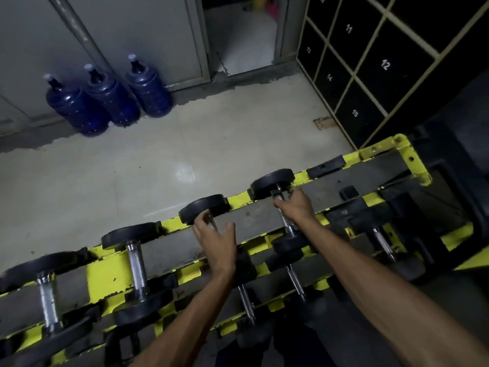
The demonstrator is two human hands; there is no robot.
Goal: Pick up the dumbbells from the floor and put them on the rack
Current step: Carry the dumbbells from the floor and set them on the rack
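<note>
1. Two dumbbells up on the top tier of the rack, one under the left hand, one under the right, handles bridging the rails so the heads hang clear.
2. Left hand spread loose over its handle, fingers released, likely letting go.
3. Right hand curled around the other handle, steadying it in the cradle.
4. More dumbbells left of those along the rack; water jugs well beyond the rack by the wall.

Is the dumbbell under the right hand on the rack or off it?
On: the dumbbell rests across the rack rails, right hand on its handle.
</note>
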